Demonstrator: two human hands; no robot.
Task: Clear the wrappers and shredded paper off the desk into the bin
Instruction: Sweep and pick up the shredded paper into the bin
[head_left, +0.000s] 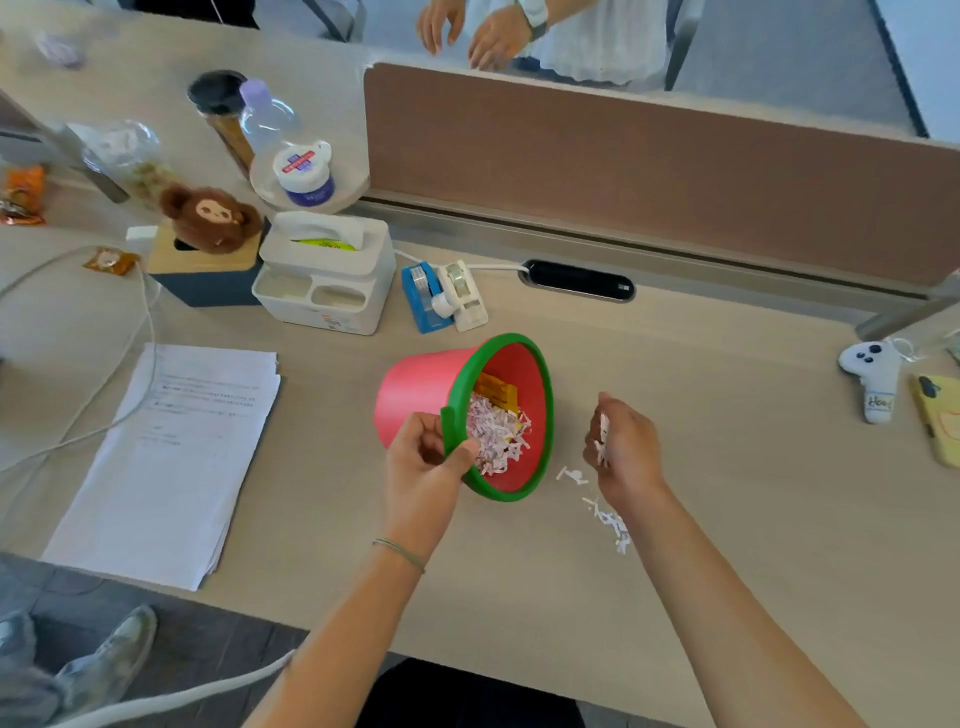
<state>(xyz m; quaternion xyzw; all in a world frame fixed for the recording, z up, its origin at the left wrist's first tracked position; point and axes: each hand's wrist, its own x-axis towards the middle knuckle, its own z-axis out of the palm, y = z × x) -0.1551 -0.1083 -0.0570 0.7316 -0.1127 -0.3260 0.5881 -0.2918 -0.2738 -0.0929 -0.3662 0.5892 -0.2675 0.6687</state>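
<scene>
Both hands grip: left hand (423, 462) bin (415, 387) rim, right hand (621, 447) shredded paper (602, 431).

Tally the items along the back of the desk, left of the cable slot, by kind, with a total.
Tape dispensers: 2, blue and white
Tissue boxes: 2, white and wood-topped
Plush toys: 1, brown
Jars: 1, white-lidded
Bottles: 1, purple-capped
Total: 7
</scene>
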